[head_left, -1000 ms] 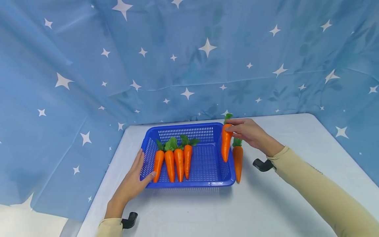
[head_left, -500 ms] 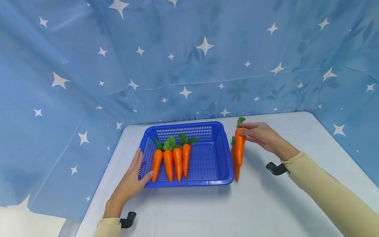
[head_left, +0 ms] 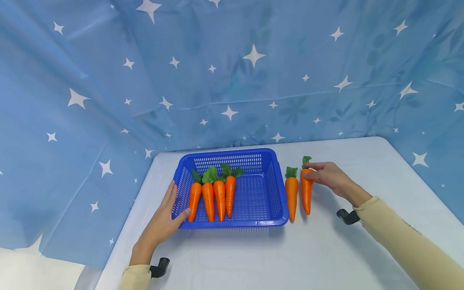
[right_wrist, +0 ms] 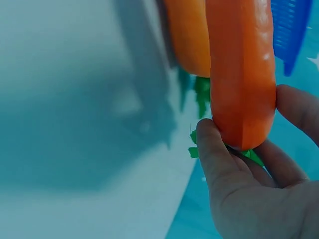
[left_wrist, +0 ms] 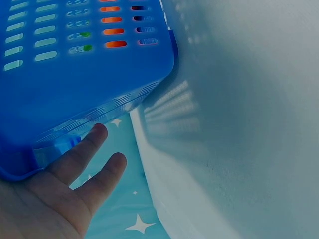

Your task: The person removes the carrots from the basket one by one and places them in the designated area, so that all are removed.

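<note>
In the head view a blue plastic basket (head_left: 253,223) stands on the white table with several leafy-topped orange carrots (head_left: 219,201) lying side by side in its left half. My left hand (head_left: 159,221) rests at its front left corner, fingers straight along the outside and thumb over the rim. In the left wrist view, two straight fingers (left_wrist: 102,184) show beside the basket wall (left_wrist: 79,74). My right hand (head_left: 331,177) pinches another carrot (head_left: 306,195) near its leafy end, thumb and fingers on either side. One more carrot (head_left: 291,197) lies between it and the basket.
A white table (head_left: 232,262) carries everything. Behind it and at its sides hangs a blue cloth (head_left: 203,80) with white stars. Black curved pieces (head_left: 348,216) stick out at both wrists.
My right hand has moved right and lower with its carrot, from over the basket's right rim to beyond the carrot lying outside. The left hand stays at the basket.
</note>
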The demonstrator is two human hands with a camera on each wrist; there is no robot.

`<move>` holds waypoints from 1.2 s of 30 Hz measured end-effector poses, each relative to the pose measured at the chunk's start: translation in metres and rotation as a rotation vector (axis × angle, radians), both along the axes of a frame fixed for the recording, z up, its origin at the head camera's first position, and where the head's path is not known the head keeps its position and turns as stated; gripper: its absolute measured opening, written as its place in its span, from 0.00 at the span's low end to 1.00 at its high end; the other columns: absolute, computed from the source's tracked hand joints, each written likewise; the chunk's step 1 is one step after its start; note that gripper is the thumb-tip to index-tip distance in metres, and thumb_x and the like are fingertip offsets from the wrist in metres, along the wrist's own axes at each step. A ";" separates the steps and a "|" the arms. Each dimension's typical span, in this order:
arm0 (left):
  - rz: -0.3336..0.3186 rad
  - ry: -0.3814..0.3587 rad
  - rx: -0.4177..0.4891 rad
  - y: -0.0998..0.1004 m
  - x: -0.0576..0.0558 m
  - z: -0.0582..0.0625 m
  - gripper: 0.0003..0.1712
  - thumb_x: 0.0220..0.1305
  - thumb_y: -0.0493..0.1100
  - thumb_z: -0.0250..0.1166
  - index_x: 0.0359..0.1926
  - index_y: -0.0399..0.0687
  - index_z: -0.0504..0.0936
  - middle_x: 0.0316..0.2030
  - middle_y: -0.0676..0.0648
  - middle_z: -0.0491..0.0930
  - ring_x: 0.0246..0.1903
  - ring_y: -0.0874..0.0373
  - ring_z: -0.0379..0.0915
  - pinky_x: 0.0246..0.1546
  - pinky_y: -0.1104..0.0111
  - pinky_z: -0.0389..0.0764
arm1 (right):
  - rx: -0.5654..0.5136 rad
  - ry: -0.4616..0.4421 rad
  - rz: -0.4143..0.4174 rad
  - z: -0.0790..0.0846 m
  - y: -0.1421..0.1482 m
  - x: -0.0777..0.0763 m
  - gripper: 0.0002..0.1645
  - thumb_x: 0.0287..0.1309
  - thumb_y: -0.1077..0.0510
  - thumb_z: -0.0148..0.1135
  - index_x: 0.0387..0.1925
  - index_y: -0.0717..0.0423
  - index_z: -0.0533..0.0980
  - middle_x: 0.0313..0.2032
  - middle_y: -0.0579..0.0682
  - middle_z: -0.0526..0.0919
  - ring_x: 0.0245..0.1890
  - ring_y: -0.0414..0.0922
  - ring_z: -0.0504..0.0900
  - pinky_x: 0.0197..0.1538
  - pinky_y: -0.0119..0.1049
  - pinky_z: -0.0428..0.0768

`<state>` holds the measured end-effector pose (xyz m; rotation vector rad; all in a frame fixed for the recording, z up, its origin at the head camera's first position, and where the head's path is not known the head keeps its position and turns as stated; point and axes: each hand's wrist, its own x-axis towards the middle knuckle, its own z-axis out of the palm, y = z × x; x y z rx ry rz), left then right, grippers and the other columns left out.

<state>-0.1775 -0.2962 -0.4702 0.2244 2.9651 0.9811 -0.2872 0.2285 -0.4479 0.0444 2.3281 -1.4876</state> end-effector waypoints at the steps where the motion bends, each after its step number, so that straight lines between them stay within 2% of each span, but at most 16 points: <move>1: 0.001 -0.002 0.000 0.000 0.000 0.000 0.56 0.77 0.62 0.60 0.87 0.45 0.38 0.87 0.42 0.33 0.82 0.31 0.39 0.73 0.32 0.52 | 0.020 0.004 0.001 -0.004 0.000 0.000 0.39 0.73 0.57 0.63 0.79 0.67 0.64 0.75 0.73 0.65 0.72 0.69 0.68 0.74 0.63 0.68; 9: -0.001 0.005 0.002 0.000 0.000 -0.002 0.56 0.77 0.62 0.60 0.87 0.44 0.38 0.87 0.42 0.33 0.82 0.32 0.39 0.73 0.31 0.51 | 0.118 0.034 0.019 -0.024 -0.003 0.003 0.40 0.72 0.56 0.66 0.77 0.70 0.65 0.71 0.76 0.68 0.67 0.70 0.71 0.70 0.69 0.70; 15: 0.001 0.006 0.000 -0.001 0.000 -0.001 0.56 0.77 0.62 0.60 0.87 0.44 0.38 0.87 0.42 0.33 0.82 0.32 0.39 0.73 0.32 0.51 | 0.152 0.076 0.024 -0.032 -0.008 0.002 0.40 0.71 0.56 0.66 0.77 0.69 0.66 0.71 0.76 0.69 0.65 0.70 0.72 0.66 0.68 0.74; 21: 0.001 0.005 -0.001 -0.001 -0.001 -0.002 0.56 0.77 0.62 0.60 0.87 0.45 0.38 0.87 0.42 0.33 0.82 0.32 0.38 0.73 0.31 0.51 | 0.158 0.103 0.036 -0.033 -0.012 0.002 0.40 0.70 0.58 0.65 0.78 0.68 0.65 0.74 0.76 0.64 0.71 0.74 0.64 0.69 0.73 0.67; 27: 0.001 0.010 -0.003 -0.001 0.000 -0.003 0.56 0.77 0.62 0.60 0.87 0.45 0.38 0.87 0.42 0.33 0.82 0.32 0.39 0.73 0.32 0.51 | 0.164 0.111 0.035 -0.031 -0.013 0.002 0.41 0.71 0.57 0.65 0.79 0.67 0.64 0.75 0.76 0.62 0.73 0.75 0.61 0.70 0.74 0.67; 34: -0.001 0.011 -0.005 -0.001 0.000 -0.003 0.56 0.77 0.62 0.60 0.87 0.44 0.38 0.87 0.42 0.33 0.82 0.32 0.39 0.74 0.32 0.51 | 0.186 0.134 0.016 -0.028 -0.010 0.003 0.41 0.75 0.55 0.59 0.82 0.64 0.60 0.75 0.76 0.62 0.68 0.74 0.69 0.68 0.74 0.69; 36: -0.003 0.014 -0.006 -0.001 0.000 -0.003 0.56 0.77 0.61 0.60 0.87 0.44 0.38 0.87 0.42 0.33 0.82 0.32 0.39 0.74 0.32 0.51 | 0.197 0.150 0.010 -0.027 -0.008 0.002 0.41 0.77 0.54 0.57 0.83 0.63 0.57 0.76 0.77 0.60 0.69 0.75 0.68 0.68 0.75 0.68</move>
